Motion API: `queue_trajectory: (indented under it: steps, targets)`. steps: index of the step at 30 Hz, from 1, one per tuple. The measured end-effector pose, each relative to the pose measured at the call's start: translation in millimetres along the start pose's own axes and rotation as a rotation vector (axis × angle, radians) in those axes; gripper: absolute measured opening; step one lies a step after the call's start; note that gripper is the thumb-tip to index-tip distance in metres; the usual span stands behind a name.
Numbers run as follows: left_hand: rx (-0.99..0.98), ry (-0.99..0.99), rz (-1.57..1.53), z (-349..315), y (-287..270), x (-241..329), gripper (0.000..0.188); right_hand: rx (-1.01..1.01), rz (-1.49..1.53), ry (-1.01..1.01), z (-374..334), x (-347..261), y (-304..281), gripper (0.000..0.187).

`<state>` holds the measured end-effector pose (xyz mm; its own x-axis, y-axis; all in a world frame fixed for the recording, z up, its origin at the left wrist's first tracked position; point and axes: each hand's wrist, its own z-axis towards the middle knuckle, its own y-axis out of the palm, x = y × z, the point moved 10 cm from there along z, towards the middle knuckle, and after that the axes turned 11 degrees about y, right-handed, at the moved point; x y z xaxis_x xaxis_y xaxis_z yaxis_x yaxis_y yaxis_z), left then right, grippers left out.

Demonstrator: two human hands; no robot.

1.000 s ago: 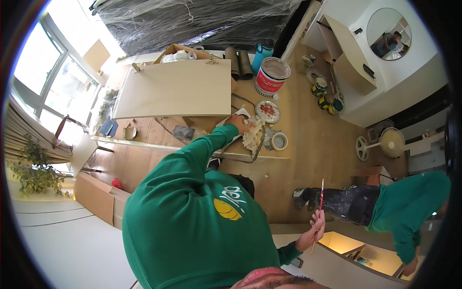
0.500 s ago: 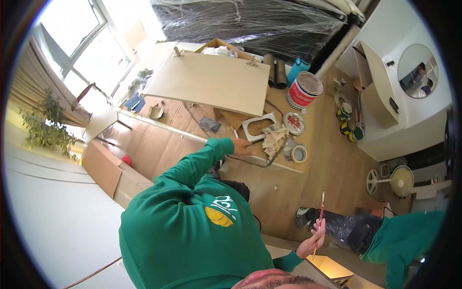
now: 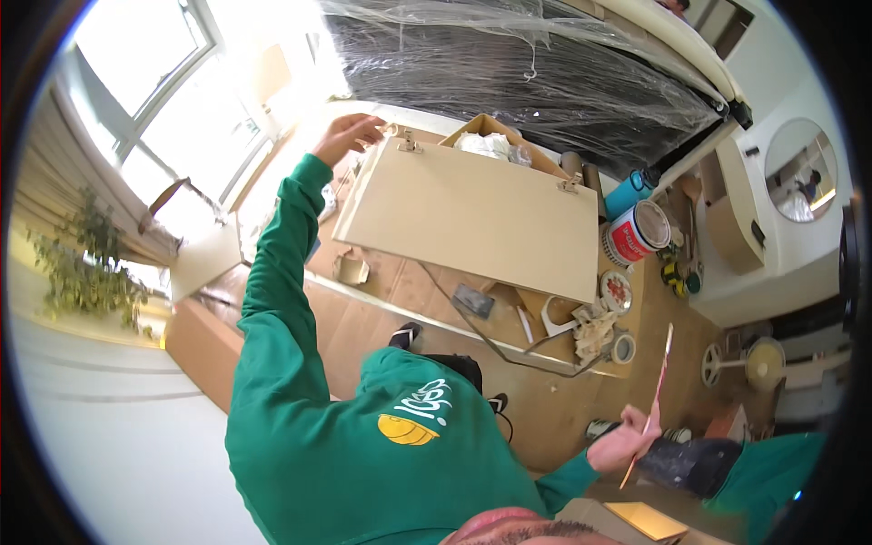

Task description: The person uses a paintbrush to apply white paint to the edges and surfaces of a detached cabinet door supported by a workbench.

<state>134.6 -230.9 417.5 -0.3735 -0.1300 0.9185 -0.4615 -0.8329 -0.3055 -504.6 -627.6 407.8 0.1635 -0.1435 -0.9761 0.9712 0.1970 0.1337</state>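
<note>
My left hand [image 3: 349, 136] reaches out past the far left corner of a beige cabinet door panel [image 3: 468, 213]. Its fingers are extended, near a small pale thing I cannot make out. Two metal hinges [image 3: 408, 143] sit along the panel's far edge. Held low on the right, my right hand [image 3: 625, 442] is closed around a thin paintbrush [image 3: 662, 377], bristle end pointing up and away. Beyond the panel's right end stands a red and white paint can [image 3: 636, 232]. A stained round lid [image 3: 616, 291] and a crumpled rag [image 3: 594, 331] lie nearer.
Cardboard covers the worktable [image 3: 386, 283]. On it are a roll of tape [image 3: 622, 348], a grey sanding pad [image 3: 473, 301], a blue bottle [image 3: 630, 193] and an open box [image 3: 536, 156]. A co-worker's green sleeve [image 3: 772, 477] shows at lower right. Some cable loops over the table's front edge.
My left hand has gone from the table's front edge, by the pale frame, to the panel's far left corner. The view has shifted left; my right hand still holds the paintbrush.
</note>
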Motion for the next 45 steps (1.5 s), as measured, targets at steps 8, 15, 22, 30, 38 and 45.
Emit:
queue_trajectory:
  steps: [8,15,22,30,38,45]
  targets:
    - [-0.218,-0.022,0.258,158,-23,-257,0.029,-0.068,-0.167,-0.157,-93,-33,161,0.052]
    - [-0.463,-0.56,0.145,170,24,-320,0.024,-0.465,-0.337,-0.285,-161,-27,287,0.031]
    - [-0.794,0.169,0.441,203,-37,-384,0.017,-0.726,-0.361,-0.207,-188,80,410,0.024]
    - [-0.575,0.249,0.362,181,14,-234,0.013,-0.677,-0.526,-0.258,-189,122,431,0.027]
    - [-0.591,0.256,0.2,87,-35,-84,0.015,-0.65,-0.545,-0.366,-196,125,438,0.03]
    - [-0.503,0.207,0.115,-44,-104,50,0.007,-0.651,-0.539,-0.38,-198,133,439,0.03]
